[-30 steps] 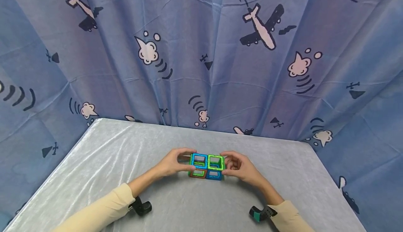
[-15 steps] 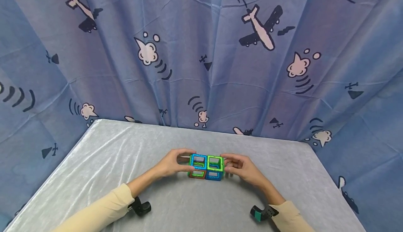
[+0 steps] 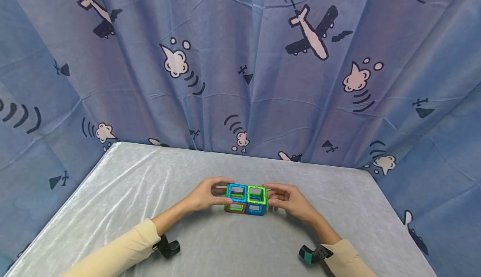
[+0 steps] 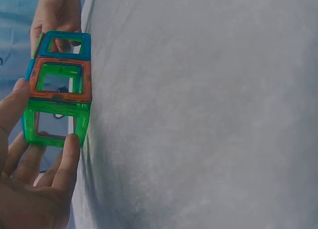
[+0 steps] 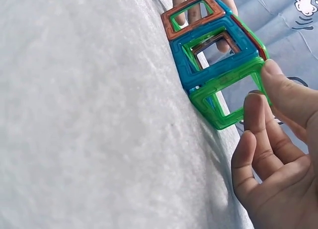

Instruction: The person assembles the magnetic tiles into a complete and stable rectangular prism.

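Two open-framed cubes of magnetic building tiles (image 3: 247, 194) stand joined side by side on the table, their square frames green, blue and orange. At the left end, my left hand (image 3: 203, 194) grips the cubes, thumb on the near edge and index finger behind. The left wrist view shows its other fingers spread by the green end tile (image 4: 57, 107). My right hand (image 3: 293, 202) holds the opposite end between thumb and index finger. In the right wrist view, the thumb presses a top corner of the green end tile (image 5: 228, 79), and the remaining fingers curl loosely beside it.
A pale grey cloth (image 3: 210, 243) covers the table. Behind and along the sides hangs a blue curtain (image 3: 218, 80) printed with planes and clouds. Black straps with camera mounts (image 3: 167, 247) sit on both wrists.
My right thumb has slid slightly right, from the near face to the cubes' end corner. The left hand stays on its end, and the joined cubes have barely shifted.
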The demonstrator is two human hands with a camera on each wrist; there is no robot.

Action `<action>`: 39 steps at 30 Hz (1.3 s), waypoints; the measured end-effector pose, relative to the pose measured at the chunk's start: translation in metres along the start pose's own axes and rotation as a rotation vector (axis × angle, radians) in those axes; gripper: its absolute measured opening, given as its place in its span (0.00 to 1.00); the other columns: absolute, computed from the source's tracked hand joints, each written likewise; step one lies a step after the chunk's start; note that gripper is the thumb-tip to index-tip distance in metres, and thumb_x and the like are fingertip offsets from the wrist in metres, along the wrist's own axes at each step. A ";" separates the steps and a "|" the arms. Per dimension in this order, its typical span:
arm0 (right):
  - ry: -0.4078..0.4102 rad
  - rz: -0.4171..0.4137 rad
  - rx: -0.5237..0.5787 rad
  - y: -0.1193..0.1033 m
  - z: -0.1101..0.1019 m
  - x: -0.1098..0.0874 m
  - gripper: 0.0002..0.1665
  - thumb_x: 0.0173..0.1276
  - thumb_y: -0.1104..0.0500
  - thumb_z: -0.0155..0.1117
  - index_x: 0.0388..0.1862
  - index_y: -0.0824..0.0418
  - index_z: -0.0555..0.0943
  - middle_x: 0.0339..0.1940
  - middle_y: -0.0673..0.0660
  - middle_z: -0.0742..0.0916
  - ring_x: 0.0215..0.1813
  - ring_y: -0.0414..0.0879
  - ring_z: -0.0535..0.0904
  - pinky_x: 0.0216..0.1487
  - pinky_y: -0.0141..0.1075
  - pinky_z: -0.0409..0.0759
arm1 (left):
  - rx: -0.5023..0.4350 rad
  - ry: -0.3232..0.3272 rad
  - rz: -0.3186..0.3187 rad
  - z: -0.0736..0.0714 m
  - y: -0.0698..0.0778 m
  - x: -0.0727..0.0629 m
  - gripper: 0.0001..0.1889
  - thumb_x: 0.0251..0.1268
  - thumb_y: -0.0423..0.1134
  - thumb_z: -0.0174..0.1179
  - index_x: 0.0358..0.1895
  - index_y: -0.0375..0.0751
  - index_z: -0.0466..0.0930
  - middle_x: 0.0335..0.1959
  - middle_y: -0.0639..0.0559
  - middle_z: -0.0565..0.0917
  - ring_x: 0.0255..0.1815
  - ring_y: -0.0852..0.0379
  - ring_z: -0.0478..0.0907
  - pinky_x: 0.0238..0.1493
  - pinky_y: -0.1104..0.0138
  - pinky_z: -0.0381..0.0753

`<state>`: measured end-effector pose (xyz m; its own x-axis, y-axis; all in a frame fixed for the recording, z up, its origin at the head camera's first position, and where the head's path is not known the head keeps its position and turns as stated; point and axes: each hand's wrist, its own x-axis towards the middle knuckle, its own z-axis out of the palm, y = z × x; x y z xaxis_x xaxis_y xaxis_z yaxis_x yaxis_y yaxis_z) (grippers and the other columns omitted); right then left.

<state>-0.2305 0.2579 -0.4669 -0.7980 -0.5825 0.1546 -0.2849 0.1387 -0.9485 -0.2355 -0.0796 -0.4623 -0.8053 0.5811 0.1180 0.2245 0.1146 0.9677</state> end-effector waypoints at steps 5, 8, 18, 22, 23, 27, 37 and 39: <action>0.014 0.037 0.005 -0.001 0.000 0.000 0.28 0.73 0.69 0.65 0.69 0.72 0.72 0.51 0.73 0.83 0.49 0.50 0.84 0.44 0.39 0.83 | 0.003 0.006 -0.005 0.000 0.000 0.000 0.29 0.64 0.33 0.72 0.66 0.31 0.75 0.63 0.35 0.78 0.65 0.37 0.74 0.62 0.49 0.74; 0.016 0.044 0.014 -0.002 0.000 0.000 0.28 0.73 0.68 0.65 0.69 0.73 0.72 0.51 0.74 0.82 0.49 0.50 0.84 0.44 0.39 0.83 | 0.001 0.007 -0.008 0.001 0.001 0.001 0.29 0.63 0.33 0.73 0.66 0.32 0.75 0.63 0.35 0.78 0.65 0.37 0.74 0.62 0.50 0.74; 0.045 0.033 0.090 0.000 0.001 0.000 0.28 0.68 0.71 0.69 0.64 0.75 0.72 0.49 0.72 0.83 0.45 0.46 0.84 0.42 0.37 0.84 | 0.005 0.002 0.004 0.001 0.003 0.002 0.29 0.63 0.33 0.73 0.66 0.31 0.75 0.62 0.34 0.78 0.64 0.36 0.75 0.61 0.48 0.75; 0.028 0.024 0.115 0.001 0.001 0.000 0.32 0.64 0.73 0.72 0.65 0.76 0.71 0.49 0.76 0.81 0.44 0.48 0.84 0.44 0.37 0.84 | 0.017 0.005 0.007 0.000 0.004 0.002 0.29 0.63 0.32 0.73 0.66 0.30 0.74 0.62 0.34 0.78 0.63 0.37 0.76 0.61 0.48 0.75; 0.025 0.021 0.114 0.001 0.001 0.000 0.33 0.63 0.74 0.72 0.65 0.76 0.71 0.49 0.77 0.80 0.44 0.48 0.84 0.44 0.37 0.84 | 0.020 0.006 0.006 -0.001 0.004 0.002 0.29 0.63 0.32 0.73 0.66 0.30 0.74 0.61 0.35 0.79 0.63 0.37 0.76 0.61 0.48 0.75; 0.028 0.017 0.088 0.000 0.002 0.001 0.35 0.62 0.73 0.74 0.66 0.75 0.70 0.49 0.77 0.80 0.44 0.49 0.84 0.44 0.36 0.83 | 0.031 0.007 0.005 -0.002 0.003 0.002 0.30 0.63 0.33 0.73 0.67 0.29 0.74 0.61 0.35 0.79 0.63 0.37 0.76 0.61 0.49 0.76; 0.031 -0.001 0.047 0.001 0.004 -0.001 0.33 0.63 0.73 0.73 0.65 0.74 0.72 0.48 0.75 0.81 0.43 0.50 0.84 0.42 0.35 0.83 | 0.034 -0.011 0.011 -0.002 0.001 0.002 0.30 0.63 0.33 0.73 0.67 0.30 0.74 0.61 0.36 0.79 0.63 0.39 0.76 0.62 0.50 0.75; 0.025 -0.016 0.037 0.001 0.004 -0.001 0.33 0.63 0.73 0.73 0.65 0.75 0.71 0.48 0.76 0.80 0.42 0.50 0.84 0.41 0.34 0.82 | 0.036 -0.012 0.011 -0.002 0.001 0.002 0.30 0.63 0.32 0.73 0.67 0.30 0.74 0.61 0.36 0.79 0.63 0.39 0.76 0.62 0.51 0.75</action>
<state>-0.2280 0.2554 -0.4693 -0.8065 -0.5643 0.1762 -0.2785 0.0999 -0.9552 -0.2375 -0.0798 -0.4608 -0.7959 0.5923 0.1257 0.2534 0.1373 0.9576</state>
